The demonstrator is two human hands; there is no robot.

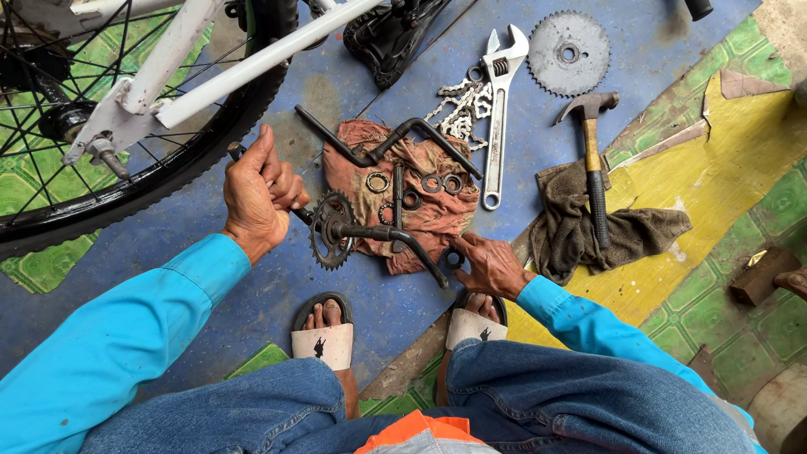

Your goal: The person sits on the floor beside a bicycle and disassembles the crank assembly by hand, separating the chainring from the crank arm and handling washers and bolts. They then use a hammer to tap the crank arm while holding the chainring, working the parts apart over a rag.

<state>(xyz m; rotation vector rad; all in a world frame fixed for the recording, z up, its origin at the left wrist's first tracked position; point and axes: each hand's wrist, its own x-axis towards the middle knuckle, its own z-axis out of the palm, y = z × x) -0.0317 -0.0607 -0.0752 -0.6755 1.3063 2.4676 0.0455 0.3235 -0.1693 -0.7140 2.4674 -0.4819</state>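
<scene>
Two hands on one job — left hand (pixel 259 195) clenched around the crank arm's upper end, crank with sprocket (pixel 332 229) running rightward across the red rag (pixel 437 214); right hand (pixel 492 265) nearer its far end, fingers (pixel 467 245) pinching a small black ring (pixel 454 258) on the floor.

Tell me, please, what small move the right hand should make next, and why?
Probably lift the small black ring under the right hand and carry it toward the crank, since the left hand already grips that crank's end by the sprocket.
</scene>
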